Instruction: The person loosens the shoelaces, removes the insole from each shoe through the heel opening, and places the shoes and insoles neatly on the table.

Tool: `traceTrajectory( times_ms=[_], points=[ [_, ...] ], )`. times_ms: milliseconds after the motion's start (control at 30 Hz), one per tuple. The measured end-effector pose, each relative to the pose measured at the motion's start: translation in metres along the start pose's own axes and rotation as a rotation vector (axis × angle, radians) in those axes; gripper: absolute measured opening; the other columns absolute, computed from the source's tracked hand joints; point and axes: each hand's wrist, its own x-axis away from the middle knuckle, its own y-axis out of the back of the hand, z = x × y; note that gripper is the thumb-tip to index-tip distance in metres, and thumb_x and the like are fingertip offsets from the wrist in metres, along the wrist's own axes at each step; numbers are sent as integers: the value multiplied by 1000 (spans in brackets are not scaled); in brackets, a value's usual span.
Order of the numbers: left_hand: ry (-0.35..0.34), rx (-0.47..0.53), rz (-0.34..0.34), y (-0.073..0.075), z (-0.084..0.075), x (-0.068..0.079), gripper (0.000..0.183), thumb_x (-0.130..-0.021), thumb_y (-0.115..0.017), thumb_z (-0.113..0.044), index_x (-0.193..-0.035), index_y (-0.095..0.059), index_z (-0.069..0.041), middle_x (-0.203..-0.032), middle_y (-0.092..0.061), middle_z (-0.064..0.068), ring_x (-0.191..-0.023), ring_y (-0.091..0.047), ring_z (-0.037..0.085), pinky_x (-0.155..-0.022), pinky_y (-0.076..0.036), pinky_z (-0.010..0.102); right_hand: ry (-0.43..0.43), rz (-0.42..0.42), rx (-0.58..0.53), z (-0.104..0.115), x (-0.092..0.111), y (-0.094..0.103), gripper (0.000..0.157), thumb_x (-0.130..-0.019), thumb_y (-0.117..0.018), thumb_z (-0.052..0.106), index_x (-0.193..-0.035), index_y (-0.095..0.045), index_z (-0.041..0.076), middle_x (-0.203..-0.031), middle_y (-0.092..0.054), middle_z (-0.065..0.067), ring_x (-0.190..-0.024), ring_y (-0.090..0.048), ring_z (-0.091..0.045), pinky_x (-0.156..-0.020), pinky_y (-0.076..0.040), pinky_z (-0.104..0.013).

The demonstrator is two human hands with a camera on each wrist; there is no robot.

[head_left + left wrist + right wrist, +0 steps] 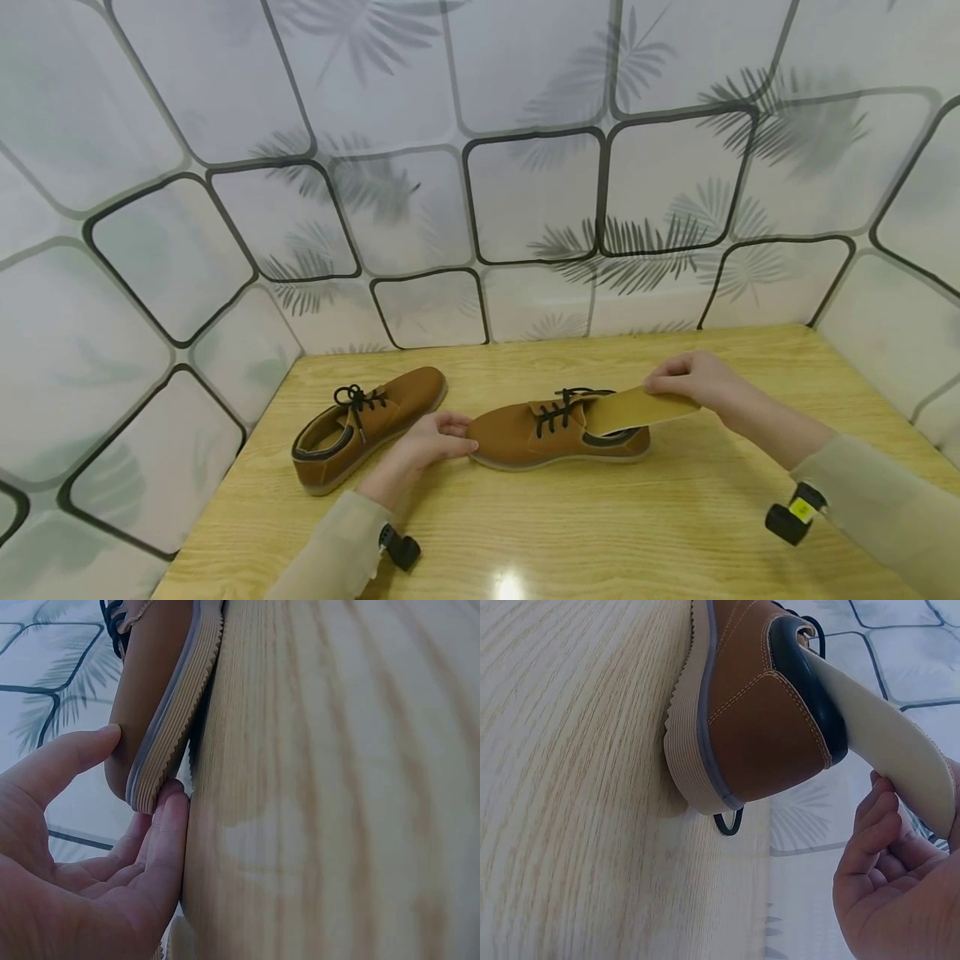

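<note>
A brown lace-up shoe [517, 435] stands on the wooden table, toe toward the left. At its toe, my left hand [431, 442] holds it, thumb [101, 746] against the brown upper and fingers under the front of the sole [172, 727]. A tan insole [637, 408] slants out of the shoe's opening, its front end hidden inside. My right hand [693, 383] pinches the insole's rear end above the heel. In the right wrist view, the insole's pale underside [892, 742] faces the camera, and the fingers [877, 832] curl beneath it.
Left of my left hand sits a matching brown shoe [367, 425], its laces tied in a bow. The wooden table [585, 533] backs onto a patterned wall covering [536, 200], which also closes off both sides. A black device is strapped to each wrist.
</note>
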Motion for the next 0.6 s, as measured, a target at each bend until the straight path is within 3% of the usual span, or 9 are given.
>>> traceTrajectory(
  times_ms=[600],
  points=[
    [-7,18,11,1,3,-2,48,-78,-76,-10,-121,-56,-1,-110,-56,15,-91,-56,19,-77,-52,29,8,-15,41,1,6,7,42,-86,-68,39,-111,-69,5,-106,-66,-4,-89,-57,-14,-73,-46,-31]
  ],
)
